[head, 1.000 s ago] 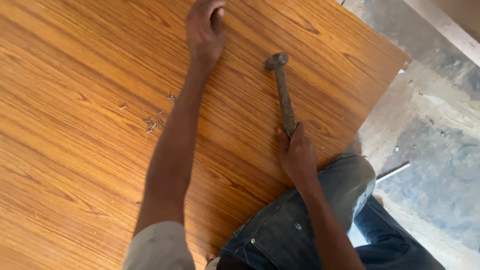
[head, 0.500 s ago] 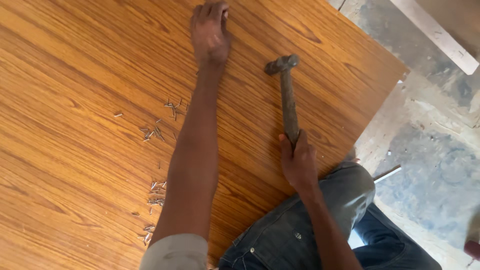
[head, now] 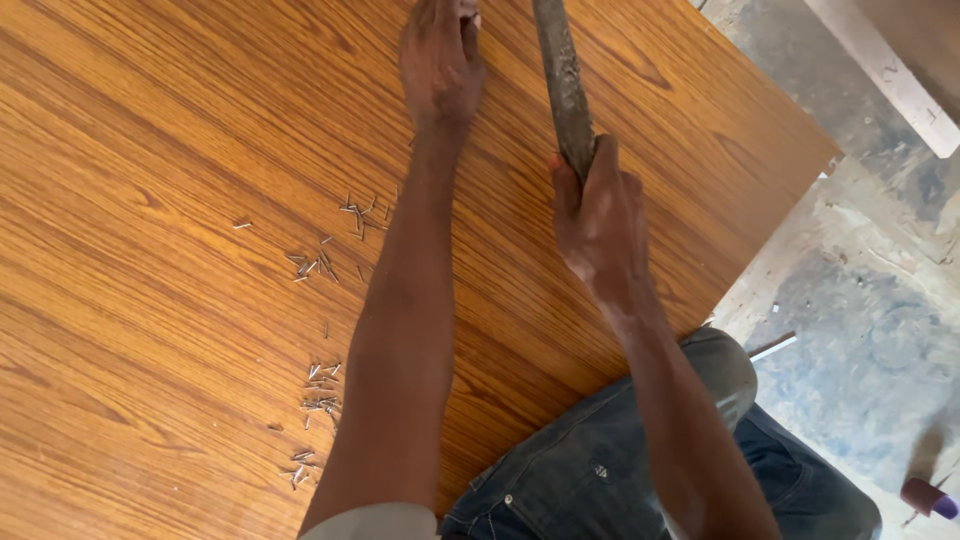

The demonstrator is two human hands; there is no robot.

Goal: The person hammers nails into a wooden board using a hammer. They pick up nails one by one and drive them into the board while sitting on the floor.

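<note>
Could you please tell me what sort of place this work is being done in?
Probably a carpentry workshop or building site: a large wood-grain laminate board lies on a rough, dusty concrete floor, small metal nails are scattered on it, and the right hand grips a worn hammer handle.

Daylight is falling on a dusty concrete floor (head: 850,330), a pale plank (head: 885,75) lying at top right.

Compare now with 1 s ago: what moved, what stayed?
The right hand has lifted the hammer off the wood panel and swung it up and forward; its head, which lay on the panel, is now out of frame at the top. Grip on the handle unchanged. The left hand stays pressed at the far edge of the panel. The loose nails lie scattered as before.
</note>
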